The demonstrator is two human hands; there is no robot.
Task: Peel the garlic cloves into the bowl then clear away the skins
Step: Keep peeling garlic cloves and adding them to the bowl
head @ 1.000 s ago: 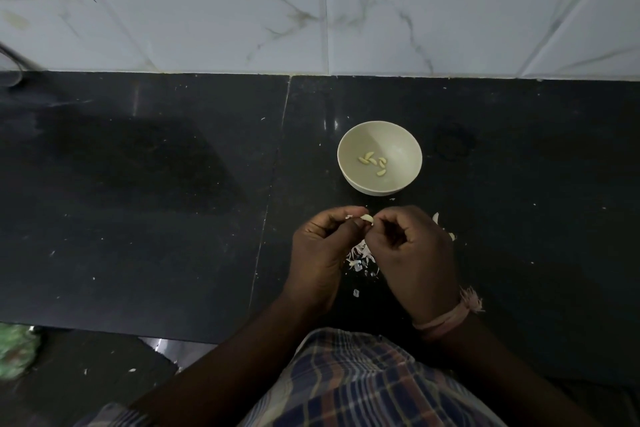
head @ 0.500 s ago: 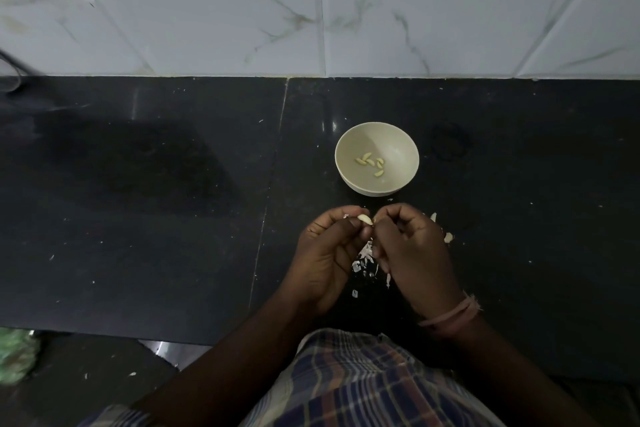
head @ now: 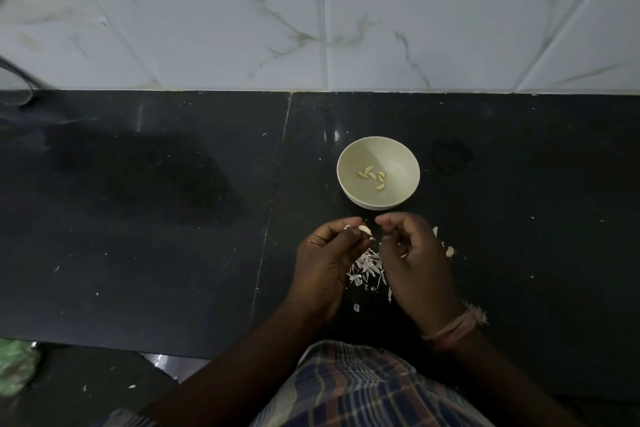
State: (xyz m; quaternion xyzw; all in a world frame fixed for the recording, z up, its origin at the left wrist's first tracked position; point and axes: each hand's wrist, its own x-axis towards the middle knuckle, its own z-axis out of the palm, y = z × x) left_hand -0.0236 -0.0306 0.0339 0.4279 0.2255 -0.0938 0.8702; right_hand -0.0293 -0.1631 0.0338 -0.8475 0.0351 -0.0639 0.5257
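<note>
A small cream bowl (head: 401, 166) stands on the black counter and holds several peeled garlic cloves (head: 372, 176). Just in front of it, my left hand (head: 325, 260) pinches a pale garlic clove (head: 364, 229) between thumb and fingers. My right hand (head: 415, 253) is a short gap to the right of the clove, its fingers curled; I cannot tell whether a scrap of skin is between them. Below and between both hands lies a pile of white garlic skins (head: 367, 267). More garlic pieces (head: 449, 251) lie just right of my right hand.
The black counter (head: 173, 218) runs wide to the left and right, with a seam (head: 273, 204) left of the bowl and a white marble-tiled wall (head: 311, 28) behind. Skin flecks (head: 356, 308) dot the counter. A green object (head: 14, 371) sits at lower left, below the counter's front edge.
My hands were together on the clove; now my right hand has pulled away to the right, leaving the clove in my left fingers. The bowl has not moved.
</note>
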